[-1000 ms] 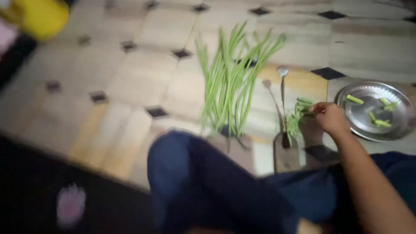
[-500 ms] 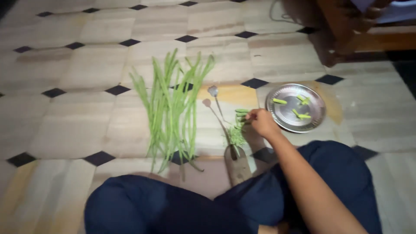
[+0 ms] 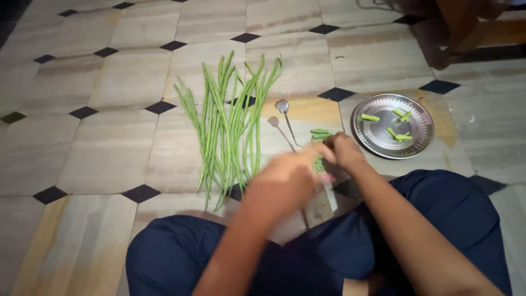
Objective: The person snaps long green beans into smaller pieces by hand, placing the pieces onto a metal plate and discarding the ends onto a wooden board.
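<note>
— Where the person sits cross-legged on the tiled floor (image 3: 109, 153), what are the two hands at?

— Both meet over a small bunch of green bean pieces (image 3: 319, 162), just in front of the knees. The left hand (image 3: 289, 180) is blurred; its fingers curl in toward the bunch, but whether they grip it I cannot tell. The right hand (image 3: 344, 151) is closed around the bunch's far end.

— And the rest of the beans?

— A spread of long green beans (image 3: 230, 129) lies on the floor to the left of the hands, stems roughly parallel, fanned at the top. A few short cut pieces (image 3: 320, 132) sit just beyond the right hand.

— Any tool?

— A thin upright metal blade (image 3: 286, 118) stands between the long beans and the hands, its rounded tip up.

— The dish?

— A round steel plate (image 3: 383, 143) rests on the floor right of the hands, holding several cut green pieces (image 3: 399, 126). Dark blue trousers (image 3: 438, 219) cover both knees.
</note>
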